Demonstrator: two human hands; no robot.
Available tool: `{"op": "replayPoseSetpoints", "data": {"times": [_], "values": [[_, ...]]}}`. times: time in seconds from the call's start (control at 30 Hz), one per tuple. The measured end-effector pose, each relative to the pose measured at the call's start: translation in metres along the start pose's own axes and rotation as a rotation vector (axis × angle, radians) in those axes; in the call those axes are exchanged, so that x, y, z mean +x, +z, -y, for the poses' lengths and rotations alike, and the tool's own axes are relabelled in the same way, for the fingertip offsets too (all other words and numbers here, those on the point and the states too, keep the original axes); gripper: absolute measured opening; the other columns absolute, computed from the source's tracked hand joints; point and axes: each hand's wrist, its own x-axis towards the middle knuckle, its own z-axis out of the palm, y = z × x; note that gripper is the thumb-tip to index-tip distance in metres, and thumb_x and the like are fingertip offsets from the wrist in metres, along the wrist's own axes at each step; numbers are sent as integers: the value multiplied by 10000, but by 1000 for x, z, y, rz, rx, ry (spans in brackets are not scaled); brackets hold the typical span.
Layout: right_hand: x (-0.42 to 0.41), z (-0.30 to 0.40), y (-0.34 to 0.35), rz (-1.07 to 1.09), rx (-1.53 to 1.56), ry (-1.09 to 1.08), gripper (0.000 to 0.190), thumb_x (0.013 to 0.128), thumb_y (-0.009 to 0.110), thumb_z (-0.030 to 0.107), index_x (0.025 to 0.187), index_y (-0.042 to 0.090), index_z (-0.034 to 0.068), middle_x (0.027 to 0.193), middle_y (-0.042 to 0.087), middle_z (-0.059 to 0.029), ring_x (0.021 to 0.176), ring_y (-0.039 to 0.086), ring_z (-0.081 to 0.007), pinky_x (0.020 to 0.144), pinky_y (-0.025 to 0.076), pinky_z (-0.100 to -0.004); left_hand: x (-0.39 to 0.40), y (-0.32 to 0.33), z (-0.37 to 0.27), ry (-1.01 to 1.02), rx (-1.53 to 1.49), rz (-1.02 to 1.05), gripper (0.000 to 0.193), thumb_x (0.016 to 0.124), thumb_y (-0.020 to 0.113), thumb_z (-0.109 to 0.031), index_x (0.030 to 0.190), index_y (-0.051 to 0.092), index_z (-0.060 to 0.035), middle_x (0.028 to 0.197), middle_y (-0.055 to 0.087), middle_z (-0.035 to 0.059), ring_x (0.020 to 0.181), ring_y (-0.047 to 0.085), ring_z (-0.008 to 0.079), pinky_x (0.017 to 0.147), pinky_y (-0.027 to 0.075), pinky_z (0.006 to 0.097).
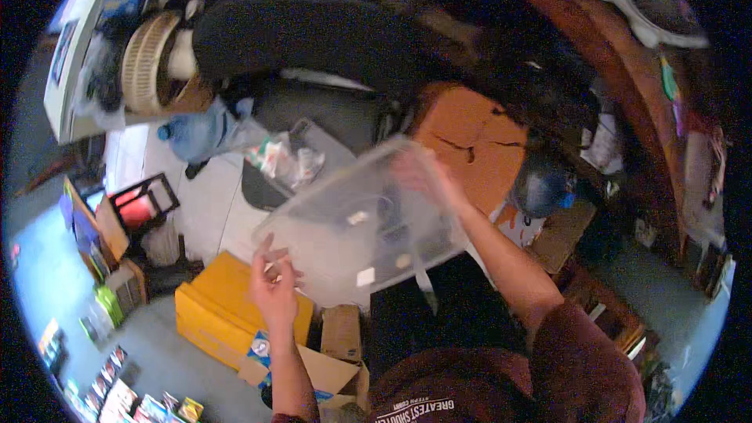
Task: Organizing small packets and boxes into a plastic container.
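Note:
A translucent plastic bin (329,229) is held tilted in front of my body. Inside it lie a few small pale pieces, and a white square (365,277) shows near its lower edge. My right hand (418,169) grips the bin's far right side, its fingers blurred and partly seen through the plastic. Beside the left corner is my left hand (275,285), fingers apart and slightly curled; whether a fingertip touches the rim is unclear. Below the bin, a yellow box (217,305) stands close to my left hand.
Open cardboard boxes (341,332) stand by my legs. An orange stool seat (470,147) and a blue water jug (540,185) are at right. Another water jug (197,132) lies at upper left, near a plastic bag (288,158). A wooden edge (623,82) curves along the right.

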Motion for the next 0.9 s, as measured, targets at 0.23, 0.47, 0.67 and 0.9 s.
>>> {"op": "replayPoseSetpoints", "data": {"times": [0.23,0.47,0.67,0.9], "values": [[-146,32,-163,-424,-138,-289,762,1021,395,638,1450,489,15,1406,582,-122,1249,573,-291,1049,464,-414,80,208,-27,487,385,294,282,929,681,-159,1177,639,-31,941,704,182,768,678,303,716,541,403],[-116,36,-183,-833,-590,-356,600,952,699,301,1470,487,84,1399,581,-137,1139,613,-233,942,513,-369,160,305,-5,824,560,343,314,940,655,-250,1191,642,-62,967,721,213,914,692,422,787,544,471],[-142,66,-157,-928,-414,-605,462,904,741,136,1343,605,90,1218,657,-112,1023,651,-189,842,544,-322,96,317,-65,995,738,206,381,915,705,-246,1225,639,-36,1208,663,200,1121,615,396,977,489,445],[-267,250,-169,-1113,-807,-1139,234,857,737,93,1082,691,48,1057,689,-137,998,659,-342,898,532,-417,-48,428,-268,1652,317,520,352,859,758,-203,1160,660,-51,1191,653,141,1108,612,333,912,506,434]]}}
